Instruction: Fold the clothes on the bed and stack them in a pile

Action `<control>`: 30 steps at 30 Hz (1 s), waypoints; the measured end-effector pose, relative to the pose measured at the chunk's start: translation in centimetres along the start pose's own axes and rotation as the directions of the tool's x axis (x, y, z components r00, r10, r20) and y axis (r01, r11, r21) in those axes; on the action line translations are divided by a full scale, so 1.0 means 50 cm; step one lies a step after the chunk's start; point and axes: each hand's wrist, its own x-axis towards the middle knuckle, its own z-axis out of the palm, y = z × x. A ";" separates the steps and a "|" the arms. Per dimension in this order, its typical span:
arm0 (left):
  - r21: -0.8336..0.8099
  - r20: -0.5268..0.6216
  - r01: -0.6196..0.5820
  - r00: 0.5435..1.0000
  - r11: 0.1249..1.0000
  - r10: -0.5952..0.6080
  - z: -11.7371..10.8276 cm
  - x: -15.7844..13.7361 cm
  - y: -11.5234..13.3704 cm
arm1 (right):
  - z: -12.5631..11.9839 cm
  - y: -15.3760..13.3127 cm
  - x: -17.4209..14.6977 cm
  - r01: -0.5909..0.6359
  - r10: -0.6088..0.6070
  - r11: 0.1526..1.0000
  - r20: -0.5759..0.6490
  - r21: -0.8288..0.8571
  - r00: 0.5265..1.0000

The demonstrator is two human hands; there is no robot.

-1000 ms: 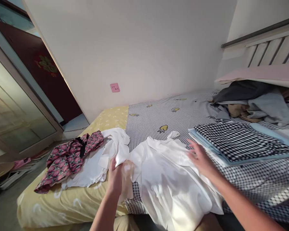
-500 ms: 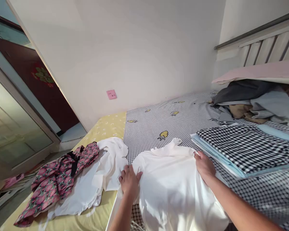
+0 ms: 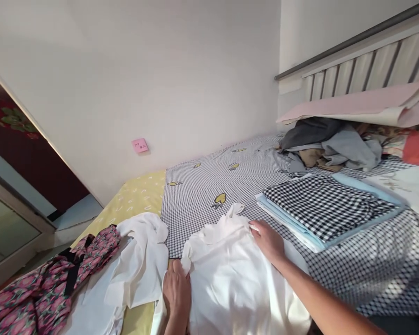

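1. Blouse (image 3: 230, 279) is spread on the checked bedsheet (image 3: 199, 204) right between the two hands, long axis roughly 12 to 6, collar end up at 12, bottom end cut off by the frame.
2. Right hand (image 3: 269, 239) is the one closer to the collar, pinching cloth at the shoulder; most of the garment sits toward 7 or 8 o'clock from it.
3. Left hand (image 3: 177, 288) is lower down, at the opposite edge, with the body of the blouse at 3 o'clock. Fingers are bunched close, but honestly can't tell if it's gripping or just pressing.
4. Looks-wise: plain white, kinda thin and silky, lightly rumpled, crinkled up around the neck.
5. Neighbors: folded black-and-white gingham cloth (image 3: 328, 204) at 2 o'clock from it, pink floral garment (image 3: 38, 293) around 9.
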 end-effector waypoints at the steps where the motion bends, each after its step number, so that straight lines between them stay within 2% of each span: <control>1: 0.007 -0.002 0.012 1.000 1.000 -0.012 0.002 0.001 0.001 | -0.001 -0.001 -0.012 0.121 -0.121 0.992 -0.016 0.026 0.993; 3: 0.016 -0.008 0.032 0.999 0.999 -0.032 0.005 0.005 0.004 | -0.001 -0.004 -0.041 0.376 -0.375 0.923 -0.017 0.078 0.927; 5: 0.017 -0.013 0.046 0.999 0.999 -0.045 0.007 0.008 0.008 | 0.000 -0.007 -0.071 0.526 -0.534 0.837 0.010 0.150 0.846; 7: 0.016 -0.015 0.055 0.998 0.998 -0.055 0.008 0.010 0.011 | 0.002 -0.006 -0.095 0.559 -0.582 0.798 0.048 0.223 0.812; 9: 0.004 -0.015 0.059 0.998 0.998 -0.059 0.008 0.011 0.014 | 0.002 -0.002 -0.107 0.534 -0.574 0.799 0.084 0.277 0.815; 11: -0.018 -0.015 0.064 0.998 0.998 -0.064 0.009 0.012 0.014 | 0.004 0.004 -0.108 0.474 -0.533 0.813 0.103 0.339 0.840; 14: -0.054 -0.029 0.070 0.997 0.996 -0.072 0.015 0.012 0.012 | 0.012 0.011 -0.093 0.297 -0.373 0.815 0.057 0.498 0.926; 16: -0.078 -0.050 0.080 0.995 0.994 -0.084 0.020 0.011 0.010 | 0.019 0.015 -0.079 0.166 -0.225 0.777 0.023 0.607 0.974; 18: -0.101 -0.067 0.092 0.993 0.991 -0.099 0.025 0.011 0.007 | 0.022 0.018 -0.069 0.077 -0.133 0.726 0.030 0.684 0.991; 22: -0.127 -0.067 0.110 0.991 0.986 -0.119 0.030 0.011 0.005 | -0.002 0.029 -0.077 -0.070 -0.095 0.586 0.154 0.807 0.983; 25: -0.130 -0.068 0.119 0.989 0.984 -0.129 0.028 0.011 0.007 | -0.042 0.048 -0.104 -0.274 -0.067 0.436 0.335 0.857 0.940; 27: -0.133 -0.072 0.131 0.987 0.982 -0.141 0.026 0.011 0.010 | -0.066 0.061 -0.125 -0.374 -0.045 0.367 0.417 0.852 0.908; 28: -0.137 -0.070 0.136 0.987 0.981 -0.147 0.024 0.011 0.011 | -0.075 0.065 -0.135 -0.400 -0.025 0.363 0.438 0.842 0.899; 30: -0.147 -0.061 0.144 0.986 0.979 -0.155 0.019 0.011 0.015 | -0.086 0.064 -0.151 -0.407 0.005 0.441 0.451 0.800 0.892</control>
